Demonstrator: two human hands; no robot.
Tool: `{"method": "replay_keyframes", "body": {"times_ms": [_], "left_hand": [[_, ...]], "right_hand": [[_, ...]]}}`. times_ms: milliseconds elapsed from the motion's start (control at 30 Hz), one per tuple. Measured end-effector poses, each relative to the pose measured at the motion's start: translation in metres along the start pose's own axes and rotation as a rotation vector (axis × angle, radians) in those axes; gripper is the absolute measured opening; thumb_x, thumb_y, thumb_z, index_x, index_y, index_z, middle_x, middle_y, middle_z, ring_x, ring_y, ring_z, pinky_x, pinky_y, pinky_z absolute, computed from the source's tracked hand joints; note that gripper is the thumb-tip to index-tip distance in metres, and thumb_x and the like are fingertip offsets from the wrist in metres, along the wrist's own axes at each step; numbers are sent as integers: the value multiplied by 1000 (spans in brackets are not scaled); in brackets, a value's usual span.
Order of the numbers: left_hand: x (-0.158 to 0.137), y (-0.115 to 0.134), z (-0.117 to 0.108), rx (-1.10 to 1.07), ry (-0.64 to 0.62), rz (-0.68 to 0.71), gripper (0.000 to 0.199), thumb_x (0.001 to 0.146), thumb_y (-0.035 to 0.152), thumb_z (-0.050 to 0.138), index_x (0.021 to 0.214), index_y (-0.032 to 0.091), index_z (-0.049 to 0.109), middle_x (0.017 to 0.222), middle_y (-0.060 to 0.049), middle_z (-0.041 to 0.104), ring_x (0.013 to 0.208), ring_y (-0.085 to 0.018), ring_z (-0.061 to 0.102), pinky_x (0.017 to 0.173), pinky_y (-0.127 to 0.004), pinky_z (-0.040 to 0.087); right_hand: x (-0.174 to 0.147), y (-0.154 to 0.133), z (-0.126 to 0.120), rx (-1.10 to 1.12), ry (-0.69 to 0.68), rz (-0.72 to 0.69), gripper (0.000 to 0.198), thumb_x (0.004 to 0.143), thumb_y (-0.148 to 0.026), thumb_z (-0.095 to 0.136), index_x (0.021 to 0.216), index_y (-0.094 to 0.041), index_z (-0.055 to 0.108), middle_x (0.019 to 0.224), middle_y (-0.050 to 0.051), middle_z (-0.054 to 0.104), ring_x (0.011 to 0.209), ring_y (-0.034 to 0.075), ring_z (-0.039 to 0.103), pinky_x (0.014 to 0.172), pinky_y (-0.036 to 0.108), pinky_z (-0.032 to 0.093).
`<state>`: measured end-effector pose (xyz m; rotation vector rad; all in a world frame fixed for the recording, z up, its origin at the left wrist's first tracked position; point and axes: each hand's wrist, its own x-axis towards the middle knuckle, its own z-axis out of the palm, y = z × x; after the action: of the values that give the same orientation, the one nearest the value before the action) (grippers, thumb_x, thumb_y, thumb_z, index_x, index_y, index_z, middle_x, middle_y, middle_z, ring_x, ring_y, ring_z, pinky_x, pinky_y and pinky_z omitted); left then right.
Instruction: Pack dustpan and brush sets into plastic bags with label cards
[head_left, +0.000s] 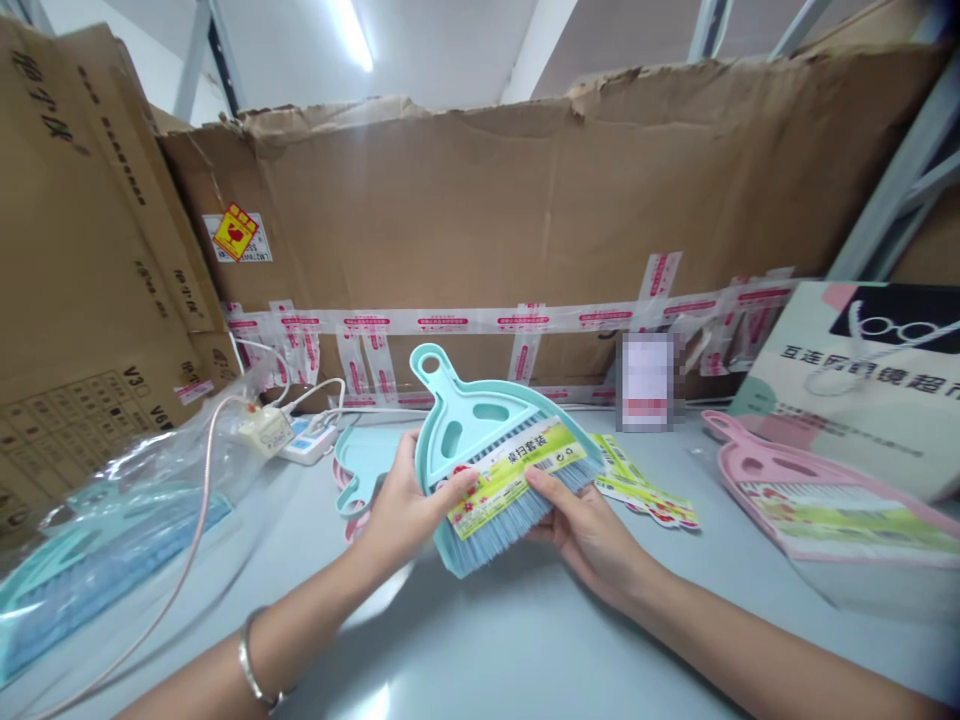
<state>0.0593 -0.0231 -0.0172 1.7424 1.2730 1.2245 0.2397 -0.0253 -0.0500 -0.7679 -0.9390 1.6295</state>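
Between my two hands, tilted above the table, is a mint-green dustpan [480, 400] with a brush nested in it. The brush's pale blue bristles [499, 535] point down towards me. A yellow-green printed label [517, 470] with red flowers lies across the brush. My left hand [416, 490] grips the dustpan's left side, its thumb on the label's end. On the lower right edge my right hand [581, 520] is closed, thumb pressing the label and the other fingers mostly hidden underneath.
Several loose labels [649, 490] lie right of the dustpan. A pink dustpan set [810, 480] rests at the right, bagged mint sets [90, 560] at the left. Behind my left hand are stacked dustpan pieces [367, 455] and a power strip [311, 440]. A cardboard wall [450, 220] closes the back.
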Motion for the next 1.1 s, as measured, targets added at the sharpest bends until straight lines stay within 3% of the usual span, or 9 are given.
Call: {"method": "replay_keyframes", "body": {"times_ms": [67,167,267,400,467,567,700,867,1100], "left_hand": [[9,9,-26,211,68,179,45,79,43,54,114,17,42,105,-10,60,94,-22,59,80,-38,48],[21,19,-85,735,673,485,54,76,47,56,115,11,47,120,-19,51,112,-30,46,93,-48,37],[28,11,-146,1174,928,224,75,67,50,63,125,8,41,128,-25,45,116,-41,39,88,-60,33],[31,-10,-190,1272,650,-257,37,76,43,51,96,14,63,93,-16,67,87,-36,59,67,-52,46],[32,-11,-188,1296,797,-106,27,79,35,46,86,16,65,82,-12,68,81,-31,62,69,-50,47],[33,-2,-156,1215,949,499,20,79,29,51,86,16,65,94,-10,67,91,-25,60,83,-47,43],[31,-1,-88,1006,435,787,17,82,20,49,85,18,66,119,-12,56,115,-23,48,94,-42,39],[26,-28,-38,1051,-168,351,28,85,23,40,92,21,67,142,-11,32,132,-35,21,98,-57,27],[23,-28,-45,919,-342,28,52,80,61,34,103,26,65,144,-9,28,132,-40,11,96,-66,17]], "right_hand": [[1,1,-1,14,19,-32,26,74,-35,64,94,-19,60,85,4,70,73,19,66,66,35,55],[0,2,-1,34,30,-43,26,73,-35,65,91,-18,61,84,4,70,72,19,66,66,35,55],[-2,2,0,39,26,-41,27,72,-35,66,92,-18,62,86,4,70,73,19,66,65,34,55],[-5,2,2,25,19,-50,27,72,-35,66,92,-19,62,87,3,70,75,19,65,65,34,55],[-6,1,2,25,19,-57,27,71,-35,66,93,-19,62,88,4,70,75,19,65,64,34,55],[-6,-3,1,43,53,-83,29,71,-35,67,96,-20,61,89,3,69,76,19,65,64,33,55],[-3,-9,-2,59,105,-150,25,72,-34,66,93,-21,61,90,2,69,77,17,65,65,31,55],[1,-15,-6,73,174,-204,24,68,-34,69,87,-19,63,84,2,70,75,17,65,65,30,55],[6,-15,-8,75,212,-189,23,68,-34,69,84,-19,63,80,2,70,73,18,65,64,32,55]]}}
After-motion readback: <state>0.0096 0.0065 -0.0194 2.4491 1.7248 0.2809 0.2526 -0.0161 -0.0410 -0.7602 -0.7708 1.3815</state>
